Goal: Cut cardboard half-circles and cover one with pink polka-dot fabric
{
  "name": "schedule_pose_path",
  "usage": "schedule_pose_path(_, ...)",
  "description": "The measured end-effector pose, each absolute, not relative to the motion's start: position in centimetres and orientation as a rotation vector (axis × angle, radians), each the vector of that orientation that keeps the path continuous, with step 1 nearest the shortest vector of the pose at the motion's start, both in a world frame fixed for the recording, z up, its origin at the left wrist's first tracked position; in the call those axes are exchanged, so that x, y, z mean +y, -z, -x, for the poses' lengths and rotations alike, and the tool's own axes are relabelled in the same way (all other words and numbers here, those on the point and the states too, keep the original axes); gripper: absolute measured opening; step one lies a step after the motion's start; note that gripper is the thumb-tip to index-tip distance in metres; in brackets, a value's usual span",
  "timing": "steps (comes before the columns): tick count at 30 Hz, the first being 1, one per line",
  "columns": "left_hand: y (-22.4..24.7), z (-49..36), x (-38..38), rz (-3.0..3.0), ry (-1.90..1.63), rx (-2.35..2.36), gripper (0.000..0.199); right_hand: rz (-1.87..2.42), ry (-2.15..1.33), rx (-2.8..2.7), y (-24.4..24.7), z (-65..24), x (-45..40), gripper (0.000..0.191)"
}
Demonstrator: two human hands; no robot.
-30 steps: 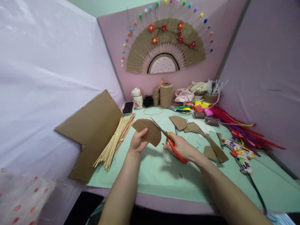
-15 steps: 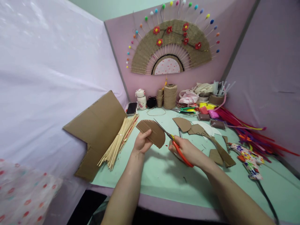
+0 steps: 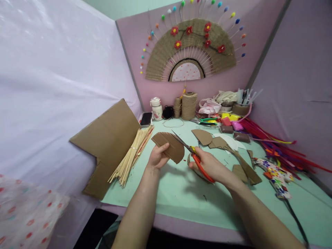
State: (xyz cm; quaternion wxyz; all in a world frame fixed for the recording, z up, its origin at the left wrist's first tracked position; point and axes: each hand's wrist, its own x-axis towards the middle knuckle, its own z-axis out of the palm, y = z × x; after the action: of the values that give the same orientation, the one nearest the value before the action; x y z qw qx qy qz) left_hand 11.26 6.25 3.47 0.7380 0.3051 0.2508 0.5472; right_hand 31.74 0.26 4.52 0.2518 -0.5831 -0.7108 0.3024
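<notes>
My left hand (image 3: pixel 158 156) grips a rounded piece of brown cardboard (image 3: pixel 171 148), thumb on top, above the table. Scissors (image 3: pixel 203 169) with red-orange handles and some yellow near the pivot are in my right hand (image 3: pixel 207 162). Their blades point up and left, along the upper right edge of the cardboard; whether they touch it I cannot tell. Right of my hands lie cut cardboard scraps (image 3: pixel 203 137) and a longer curved strip (image 3: pixel 246 167). Under my right hand another curved edge partly shows.
A bundle of thin sticks (image 3: pixel 133 152) and a large cardboard sheet (image 3: pixel 109 138) lie left. Behind stand a bottle (image 3: pixel 156 109) and a twine spool (image 3: pixel 189 106). At right are pipe cleaners (image 3: pixel 275 145) and a flower-patterned glue gun (image 3: pixel 276 174). A decorated fan (image 3: pixel 155 58) hangs on the back wall.
The scissors and my right hand have shifted very slightly right relative to the cardboard. The view has tilted a little. Both hands keep their hold.
</notes>
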Motion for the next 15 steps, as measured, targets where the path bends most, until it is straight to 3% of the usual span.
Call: schedule_pose_path(15, -2.97, -11.49, 6.16, -0.752, -1.152, 0.561, 0.037, 1.702, -0.748, -1.970, -4.48, -31.47, -0.15, 0.037)
